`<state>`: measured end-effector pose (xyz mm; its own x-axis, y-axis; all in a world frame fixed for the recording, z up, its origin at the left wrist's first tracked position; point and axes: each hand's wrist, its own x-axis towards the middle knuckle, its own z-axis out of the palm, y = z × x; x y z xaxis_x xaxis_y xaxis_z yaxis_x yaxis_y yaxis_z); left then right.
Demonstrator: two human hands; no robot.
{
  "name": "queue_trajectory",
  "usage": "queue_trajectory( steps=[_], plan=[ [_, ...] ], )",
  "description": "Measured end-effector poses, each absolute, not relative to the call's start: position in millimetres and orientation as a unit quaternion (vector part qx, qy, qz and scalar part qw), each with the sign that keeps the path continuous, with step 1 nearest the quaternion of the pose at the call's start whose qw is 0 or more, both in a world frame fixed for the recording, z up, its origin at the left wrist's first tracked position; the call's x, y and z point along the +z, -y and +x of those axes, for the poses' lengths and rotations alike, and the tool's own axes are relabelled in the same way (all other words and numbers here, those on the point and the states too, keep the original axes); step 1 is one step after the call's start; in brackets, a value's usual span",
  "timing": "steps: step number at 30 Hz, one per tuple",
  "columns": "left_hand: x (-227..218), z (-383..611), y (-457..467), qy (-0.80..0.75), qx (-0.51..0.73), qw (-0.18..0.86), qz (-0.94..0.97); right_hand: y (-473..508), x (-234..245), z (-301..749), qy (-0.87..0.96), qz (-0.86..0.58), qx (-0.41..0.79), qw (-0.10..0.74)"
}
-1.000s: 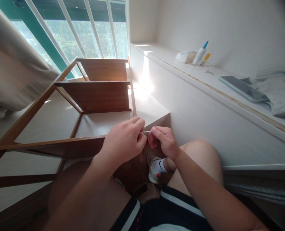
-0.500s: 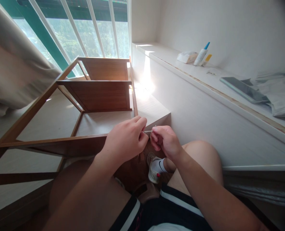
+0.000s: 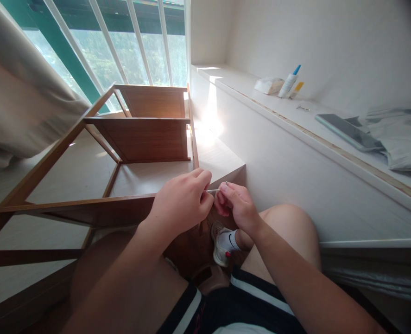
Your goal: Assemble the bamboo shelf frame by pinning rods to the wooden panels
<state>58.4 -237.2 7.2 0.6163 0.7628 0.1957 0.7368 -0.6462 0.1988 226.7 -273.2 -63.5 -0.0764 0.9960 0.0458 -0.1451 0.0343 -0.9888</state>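
Observation:
A brown wooden frame (image 3: 87, 203) with panels and slim rails lies in front of me. My left hand (image 3: 182, 199) is closed over its near right corner, where the fingers hide the joint. From between the left thumb and fingers a thin metal rod with a bent end, apparently a hex key (image 3: 213, 190), runs across to my right hand (image 3: 238, 204). The right thumb and forefinger pinch it near the bend, with the other fingers curled below. Its far tip is hidden by the left hand.
Along the right runs a white ledge (image 3: 226, 83) bearing a white tube with a blue nozzle (image 3: 288, 84), a yellow-capped item (image 3: 296, 90), a small metal piece (image 3: 303, 108), a phone (image 3: 347, 132) and grey-white bags (image 3: 405, 137). A curtain (image 3: 28, 93) hangs left of a barred window.
My right thumb and fingers have shifted slightly on the rod, showing more of its bent end. The left hand and the frame stay in place; the camera view tilts a little.

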Motion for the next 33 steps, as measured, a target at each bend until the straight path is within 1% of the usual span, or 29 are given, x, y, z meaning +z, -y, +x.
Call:
queue_trajectory(
  steps=[6,11,25,33],
  plan=[
    [8,58,238,-0.418,0.129,0.057,0.897,274,-71,228,0.557,-0.442,0.478,0.516],
    [8,58,238,-0.419,0.13,0.056,0.897,275,-75,228,0.589,-0.459,0.408,0.526],
    [7,59,237,-0.419,0.132,0.054,0.897,277,-68,227,0.522,-0.43,0.512,0.529],
    [7,58,238,-0.42,0.133,0.055,0.896,274,-68,226,0.507,-0.436,0.519,0.533]
  ],
)
